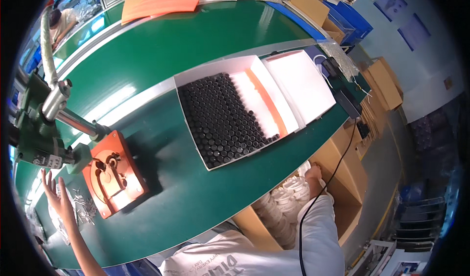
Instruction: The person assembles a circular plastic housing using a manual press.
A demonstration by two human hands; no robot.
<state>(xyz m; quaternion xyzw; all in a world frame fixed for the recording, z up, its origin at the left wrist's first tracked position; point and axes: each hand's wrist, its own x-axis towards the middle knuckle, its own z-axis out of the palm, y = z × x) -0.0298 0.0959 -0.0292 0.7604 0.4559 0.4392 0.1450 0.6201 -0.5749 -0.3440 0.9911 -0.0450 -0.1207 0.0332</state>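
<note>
My left hand (60,201) is raised with its fingers spread, beside the green head of a bench press (41,151). It holds nothing. Below the press head lies an orange fixture plate (116,175) carrying a curved dark part and small clamps. Small metal pins (85,208) are scattered on and around a clear plastic bag close to my left hand. My right hand (313,172) reaches down into an open cardboard box (350,180) of white ring-shaped plastic parts (286,197). Its fingers curl against a white plastic part (304,168) and are partly hidden.
A white tray (198,151) with rows of black round caps (220,117) stands mid-bench, its white lid (306,87) alongside. A black cable (330,180) hangs across my right arm. Orange sheets (166,2) lie at the back. Another person (63,26) sits far left.
</note>
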